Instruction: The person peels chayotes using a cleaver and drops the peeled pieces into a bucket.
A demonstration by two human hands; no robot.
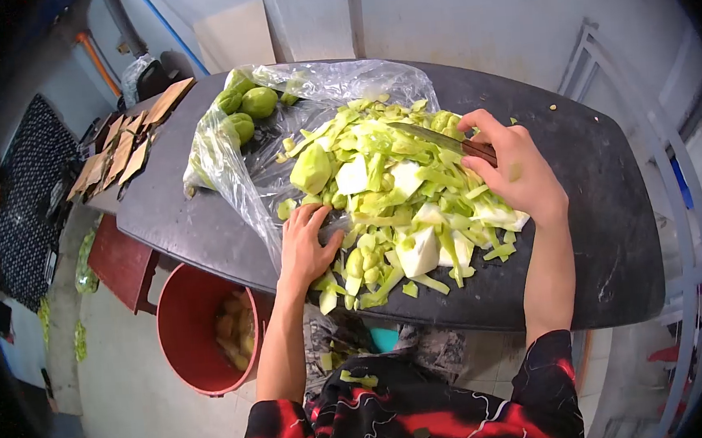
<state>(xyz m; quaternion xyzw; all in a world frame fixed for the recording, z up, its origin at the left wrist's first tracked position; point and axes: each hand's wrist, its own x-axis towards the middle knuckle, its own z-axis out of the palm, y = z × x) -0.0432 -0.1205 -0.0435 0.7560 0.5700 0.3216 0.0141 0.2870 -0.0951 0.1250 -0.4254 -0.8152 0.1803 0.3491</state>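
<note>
A knife (426,135) with a dark wooden handle is in my right hand (522,162), its blade lying over a heap of pale green peelings (370,148). My left hand (308,242) rests at the heap's near left edge, thumb apart from the fingers and nothing visible in its grip. Just beyond it lies a peeled chayote (311,169). White cut pieces (417,251) stick out of the near side of the heap. Whole green chayotes (259,102) sit in a clear plastic bag (225,167) at the far left.
The dark table (604,226) carries all this. A red bucket (184,336) with pale pieces inside stands on the floor below its left edge, near a red stool (118,264). Cardboard pieces (122,149) lie at left. Metal railing (681,277) runs along the right.
</note>
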